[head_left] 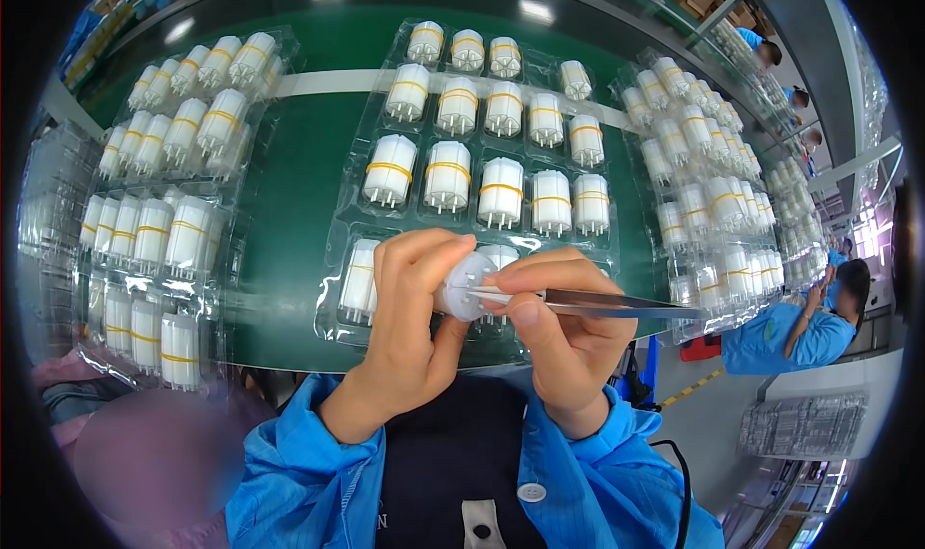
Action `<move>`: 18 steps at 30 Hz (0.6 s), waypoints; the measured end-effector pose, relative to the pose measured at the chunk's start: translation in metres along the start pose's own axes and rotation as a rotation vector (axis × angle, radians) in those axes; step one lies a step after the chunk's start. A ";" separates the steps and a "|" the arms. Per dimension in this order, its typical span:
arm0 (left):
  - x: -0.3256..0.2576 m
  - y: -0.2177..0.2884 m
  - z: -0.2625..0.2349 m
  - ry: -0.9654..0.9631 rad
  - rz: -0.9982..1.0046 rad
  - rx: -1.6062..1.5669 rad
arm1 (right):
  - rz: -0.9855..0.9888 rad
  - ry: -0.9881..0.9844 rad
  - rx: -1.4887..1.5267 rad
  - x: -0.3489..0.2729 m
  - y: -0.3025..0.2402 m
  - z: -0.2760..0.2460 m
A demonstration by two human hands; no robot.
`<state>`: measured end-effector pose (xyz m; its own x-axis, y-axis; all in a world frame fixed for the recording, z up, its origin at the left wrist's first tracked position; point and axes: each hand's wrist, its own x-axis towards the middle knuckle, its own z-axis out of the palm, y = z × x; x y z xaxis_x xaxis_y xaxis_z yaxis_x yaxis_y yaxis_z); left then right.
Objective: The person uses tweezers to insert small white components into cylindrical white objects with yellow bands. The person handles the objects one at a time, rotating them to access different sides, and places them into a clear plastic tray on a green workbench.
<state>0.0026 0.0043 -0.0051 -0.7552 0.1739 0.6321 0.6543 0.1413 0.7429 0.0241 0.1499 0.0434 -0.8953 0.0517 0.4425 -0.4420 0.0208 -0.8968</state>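
Observation:
My left hand (409, 303) is closed round a white cylindrical part (465, 287), its round end face turned to the right. In my right hand (568, 332) is a pair of metal tweezers (617, 303), pinched between thumb and fingers. The tweezers' tips point left and meet the end face of the part, among its small pins. Beyond my hands lies a clear plastic tray (332, 250) with rows of similar white cylinders (501, 193), each with a yellow band and metal pins. My hands partly hide its nearest row.
The trays rest on a green work surface (279, 260). Stacked trays of cylinders (149, 231) stand on the left, and more trays (713, 202) on the right. Beyond the right side, a person in blue (795, 337) is seated. Someone in pink (82, 366) is at the lower left.

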 end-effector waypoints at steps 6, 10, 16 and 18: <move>-0.001 0.001 0.000 -0.002 -0.041 -0.027 | -0.054 -0.034 0.027 0.000 0.004 -0.002; -0.002 0.001 0.000 -0.008 -0.067 -0.039 | -0.050 -0.045 -0.002 0.001 0.005 -0.003; -0.001 0.003 -0.001 -0.035 -0.068 -0.025 | -0.020 -0.025 0.059 0.000 0.008 -0.004; -0.001 0.003 -0.001 -0.040 -0.074 -0.027 | -0.005 -0.013 0.084 -0.001 0.009 -0.004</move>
<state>0.0053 0.0038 -0.0031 -0.7987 0.2030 0.5665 0.5953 0.1293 0.7930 0.0211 0.1541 0.0353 -0.8933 0.0390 0.4477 -0.4494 -0.0628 -0.8911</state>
